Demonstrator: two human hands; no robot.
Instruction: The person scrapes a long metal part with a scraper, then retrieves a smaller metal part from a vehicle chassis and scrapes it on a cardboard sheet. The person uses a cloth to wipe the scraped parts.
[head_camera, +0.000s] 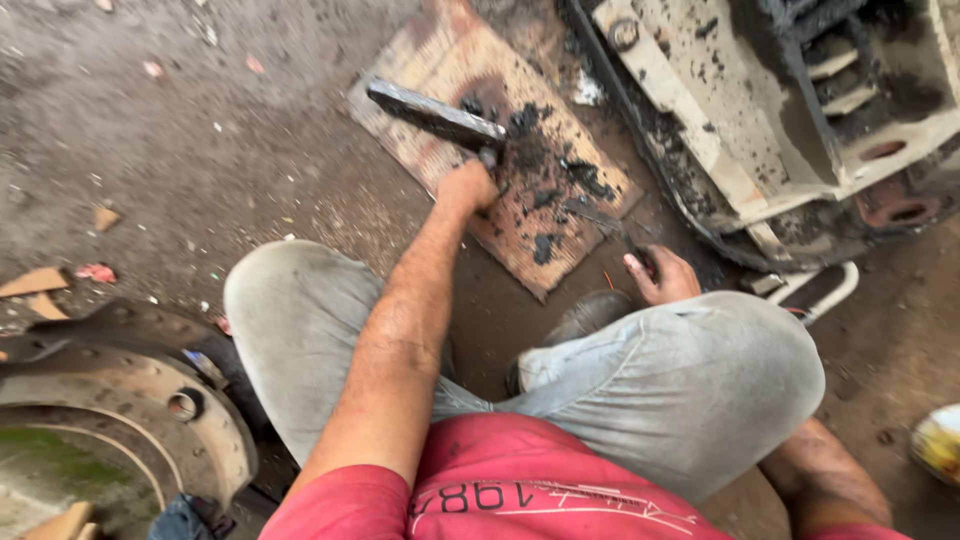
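My left hand (468, 186) reaches forward over my knee and is closed on the short handle of a dark, greasy metal tool (436, 114). The tool's long head lies across a worn wooden board (440, 50) on the dirt floor. Black grease lumps (545, 185) are scattered over the board just right of that hand. My right hand (662, 276) rests low by my right knee, at the board's near right corner. Its fingers curl around a small dark object (642, 262) that I cannot identify.
A large grimy cream-coloured machine part (760, 110) stands at the upper right, close to the board. A rusty round drum (150, 400) lies at the lower left. Scraps litter the dirt floor (150, 150), and a yellow object (938, 442) sits at the right edge.
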